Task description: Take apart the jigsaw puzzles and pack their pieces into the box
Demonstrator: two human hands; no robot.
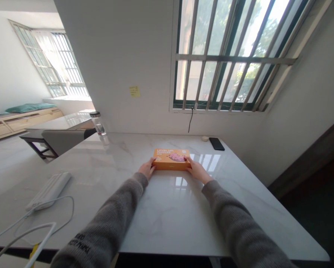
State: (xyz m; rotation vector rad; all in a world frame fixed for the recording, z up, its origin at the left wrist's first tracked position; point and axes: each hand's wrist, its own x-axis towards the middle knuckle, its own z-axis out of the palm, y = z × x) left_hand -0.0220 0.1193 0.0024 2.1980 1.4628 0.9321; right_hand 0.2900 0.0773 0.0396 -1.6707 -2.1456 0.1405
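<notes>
An orange puzzle box (169,165) with white lettering and a pink picture on its lid lies on the white marble-patterned table (167,223), towards the back. My left hand (147,168) grips the box's left end. At the right end, my right hand (196,169) holds the box, with a finger over the top edge and the thumb at the near side. The box looks closed. Grey sleeves cover both forearms.
A white power strip (50,190) with cables (48,225) lies on the left. A clear bottle (98,124) stands at the back left corner. At the back right are a black phone (216,144) and a small white round object (205,139). Behind are a wall and barred window.
</notes>
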